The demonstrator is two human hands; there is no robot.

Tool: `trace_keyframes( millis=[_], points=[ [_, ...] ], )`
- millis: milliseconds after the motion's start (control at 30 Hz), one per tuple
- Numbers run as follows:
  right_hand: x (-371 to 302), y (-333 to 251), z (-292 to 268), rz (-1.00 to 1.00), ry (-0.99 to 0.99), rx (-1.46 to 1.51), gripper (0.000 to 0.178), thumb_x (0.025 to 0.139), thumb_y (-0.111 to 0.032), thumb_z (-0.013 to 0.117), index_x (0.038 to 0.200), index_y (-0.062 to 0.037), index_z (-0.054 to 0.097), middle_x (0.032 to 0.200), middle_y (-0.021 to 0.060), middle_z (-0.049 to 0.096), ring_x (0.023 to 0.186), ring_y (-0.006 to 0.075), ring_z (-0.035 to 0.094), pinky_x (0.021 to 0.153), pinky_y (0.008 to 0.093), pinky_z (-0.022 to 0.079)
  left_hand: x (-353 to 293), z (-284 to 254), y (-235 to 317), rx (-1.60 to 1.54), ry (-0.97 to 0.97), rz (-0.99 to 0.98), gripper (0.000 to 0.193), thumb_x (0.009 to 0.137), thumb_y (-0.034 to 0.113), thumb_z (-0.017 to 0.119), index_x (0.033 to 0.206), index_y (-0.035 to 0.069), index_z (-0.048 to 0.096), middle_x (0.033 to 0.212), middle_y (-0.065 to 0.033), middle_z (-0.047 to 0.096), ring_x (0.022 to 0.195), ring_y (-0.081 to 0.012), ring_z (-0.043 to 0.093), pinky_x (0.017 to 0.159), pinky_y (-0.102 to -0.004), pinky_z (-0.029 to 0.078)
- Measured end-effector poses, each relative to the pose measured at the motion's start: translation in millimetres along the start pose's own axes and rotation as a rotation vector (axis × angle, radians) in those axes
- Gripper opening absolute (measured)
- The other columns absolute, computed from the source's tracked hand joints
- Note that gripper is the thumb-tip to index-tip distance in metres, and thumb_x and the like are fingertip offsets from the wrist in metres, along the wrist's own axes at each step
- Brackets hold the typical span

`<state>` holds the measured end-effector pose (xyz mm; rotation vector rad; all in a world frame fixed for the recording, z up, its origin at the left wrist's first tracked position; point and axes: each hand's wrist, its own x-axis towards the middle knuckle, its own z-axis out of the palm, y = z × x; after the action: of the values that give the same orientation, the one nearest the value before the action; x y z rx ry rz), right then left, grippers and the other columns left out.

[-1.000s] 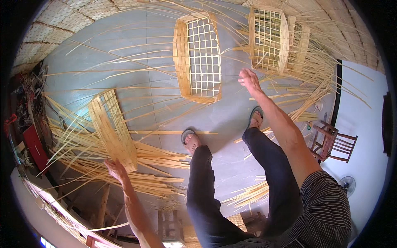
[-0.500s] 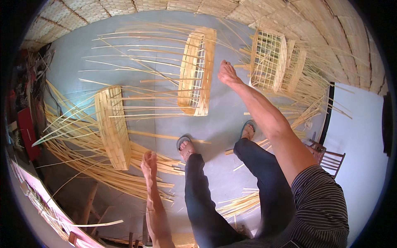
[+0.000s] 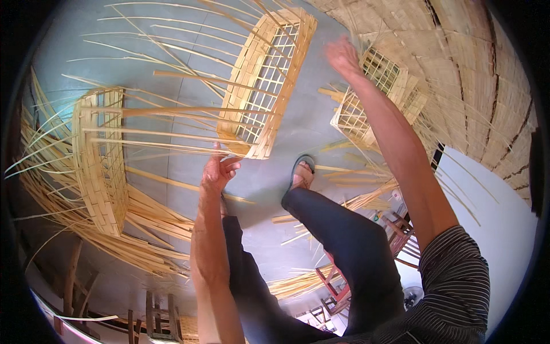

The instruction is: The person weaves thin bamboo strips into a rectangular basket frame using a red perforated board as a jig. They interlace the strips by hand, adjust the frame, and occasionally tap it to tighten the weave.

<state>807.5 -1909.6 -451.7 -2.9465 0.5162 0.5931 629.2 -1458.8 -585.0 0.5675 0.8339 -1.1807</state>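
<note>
A long, partly woven bamboo basket (image 3: 295, 69) lies across the middle of the floor, with loose strips sticking out to its left. At its near corner is my left hand (image 3: 216, 171), fingers apart, close to the rim; whether it touches the weave I cannot tell. My right hand (image 3: 342, 57) is stretched out far forward, beyond the middle basket's right side and next to a second open-lattice basket (image 3: 349, 112). Motion smears its fingers. Left of my left hand, another woven basket (image 3: 94, 166) stands among strips.
Bundles of bamboo strips (image 3: 152, 221) spread over the floor at left, with more strips (image 3: 366, 200) at right. Woven matting (image 3: 401, 23) lines the far right. A wooden chair (image 3: 401, 235) stands right of my legs, and a wooden stool (image 3: 162, 315) at the lower left.
My left hand has moved forward to the middle basket's near corner, and its fingers have spread. My right hand has moved forward and right. The view has shifted and tilted, and my legs have changed position.
</note>
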Motion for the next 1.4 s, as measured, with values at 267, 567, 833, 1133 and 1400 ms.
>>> trace_keyframes(
  millis=[267, 567, 833, 1133, 1400],
  points=[
    [-76.0, 87.0, -8.6, 0.373, 0.234, 0.475, 0.074, 0.092, -0.036, 0.056, 0.144, 0.0112, 0.033, 0.119, 0.0339, 0.062, 0.107, 0.0439, 0.063, 0.098, 0.047, 0.048, 50.0, 39.9, -42.0, -0.015, 0.016, 0.372, 0.059, 0.089, 0.019, 0.072, 0.138, 0.016, 0.04, 0.111, -0.0079, 0.066, 0.086, -0.0238, 0.07, 0.07, -0.0358, 0.06],
    [-126.5, 71.1, -6.4, 0.45, -0.167, 0.888, 0.071, 0.095, -0.034, 0.057, 0.15, 0.002, 0.031, 0.128, 0.0249, 0.058, 0.093, 0.0302, 0.069, 0.076, 0.0381, 0.062, 103.9, 75.0, -56.6, 0.057, 0.114, 0.756, 0.062, 0.088, 0.011, 0.07, 0.142, 0.01, 0.039, 0.115, -0.0077, 0.059, 0.093, -0.0161, 0.06, 0.075, -0.0313, 0.053],
    [-114.6, 59.3, 16.4, 0.278, 0.005, 0.884, 0.078, 0.092, -0.04, 0.064, 0.15, 0.0024, 0.034, 0.106, 0.0211, 0.066, 0.091, 0.0268, 0.07, 0.071, 0.0373, 0.06, 119.1, 151.0, -69.7, 0.795, 0.713, 1.153, 0.039, 0.087, 0.014, 0.067, 0.123, 0.003, 0.058, 0.105, -0.0149, 0.066, 0.091, -0.0286, 0.065, 0.078, -0.0373, 0.053],
    [-137.2, 132.8, 82.8, 0.556, -0.119, 1.322, 0.058, 0.096, -0.042, 0.055, 0.125, 0.0058, 0.04, 0.109, 0.0269, 0.056, 0.096, 0.0351, 0.061, 0.077, 0.0399, 0.058, 133.9, 211.1, -109.1, 1.131, 0.78, 1.17, 0.038, 0.087, 0.005, 0.06, 0.125, 0.002, 0.058, 0.108, -0.0235, 0.063, 0.095, -0.0429, 0.062, 0.082, -0.0505, 0.049],
    [-243.6, 107.6, 50.3, 0.862, -0.051, 1.498, 0.065, 0.096, -0.029, 0.063, 0.149, -0.0022, 0.035, 0.131, 0.0261, 0.054, 0.09, 0.0299, 0.066, 0.075, 0.0365, 0.058, 126.4, 151.9, -79.8, 1.304, 0.606, 1.102, 0.031, 0.09, 0.012, 0.051, 0.12, 0.009, 0.061, 0.098, -0.0133, 0.067, 0.083, -0.0313, 0.064, 0.074, -0.0399, 0.051]
  ],
)
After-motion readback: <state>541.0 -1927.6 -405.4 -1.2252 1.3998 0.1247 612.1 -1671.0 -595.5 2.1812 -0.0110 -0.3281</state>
